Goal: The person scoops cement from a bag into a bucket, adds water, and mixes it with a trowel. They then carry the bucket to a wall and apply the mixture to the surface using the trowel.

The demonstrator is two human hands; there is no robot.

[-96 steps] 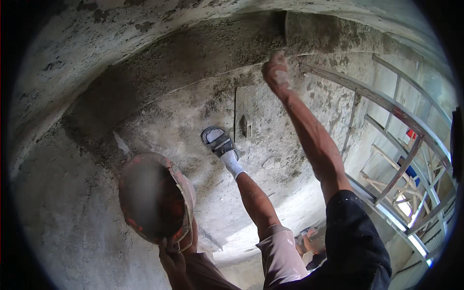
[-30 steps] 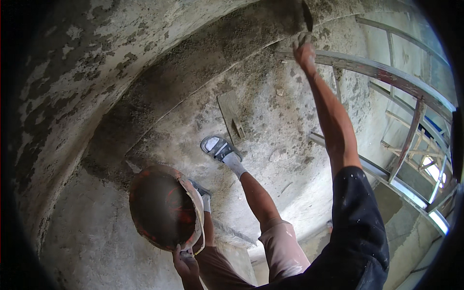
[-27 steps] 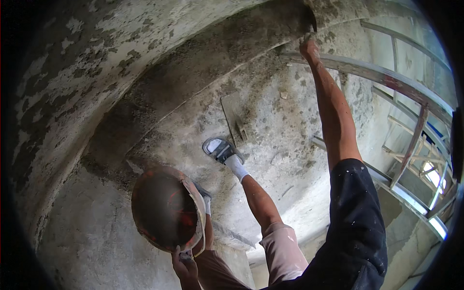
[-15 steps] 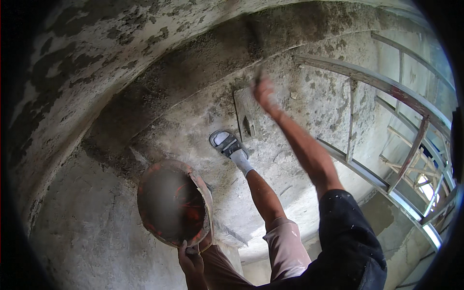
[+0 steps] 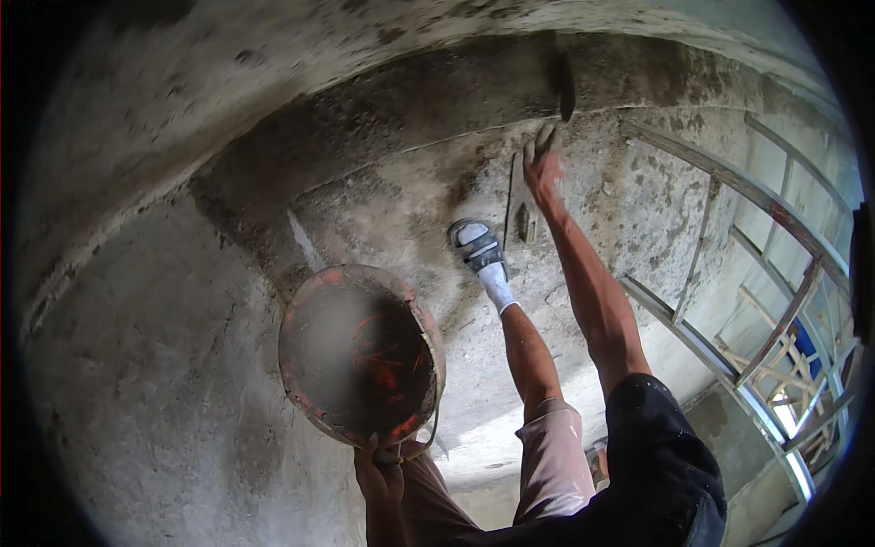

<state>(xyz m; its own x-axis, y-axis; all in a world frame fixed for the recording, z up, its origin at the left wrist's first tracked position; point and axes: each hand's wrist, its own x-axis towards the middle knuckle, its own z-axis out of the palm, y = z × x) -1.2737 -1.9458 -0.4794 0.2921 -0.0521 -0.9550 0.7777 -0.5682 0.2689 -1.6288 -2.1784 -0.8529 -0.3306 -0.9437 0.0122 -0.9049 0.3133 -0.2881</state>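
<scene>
My left hand [image 5: 381,472] grips the near rim of a round bucket [image 5: 428,314], fingers closed at the edge by its thin wire handle. Orange-red shows through the grey mortar coating its inside; the bucket is tilted so that its mouth faces me. Stretched far forward, my right hand [image 5: 545,170] is closed on a trowel, whose dark, blurred blade [image 5: 564,84] lies against the dark, damp mortar band [image 5: 401,105]. The handle is mostly hidden by my fingers. Beside that wrist, a flat plastering float [image 5: 521,205] lies with its handle up.
A metal frame with rungs [image 5: 720,169] leans along the right side. My sandalled foot [image 5: 478,244] stands between bucket and float. A rough, patchy wall [image 5: 228,64] curves across the top and left. Wooden pieces [image 5: 775,369] are stacked beyond the frame.
The view has shifted, so the bucket, foot and float sit further right. My right hand has moved the trowel, with its blade now near the band's lower edge. The left hand keeps its grip.
</scene>
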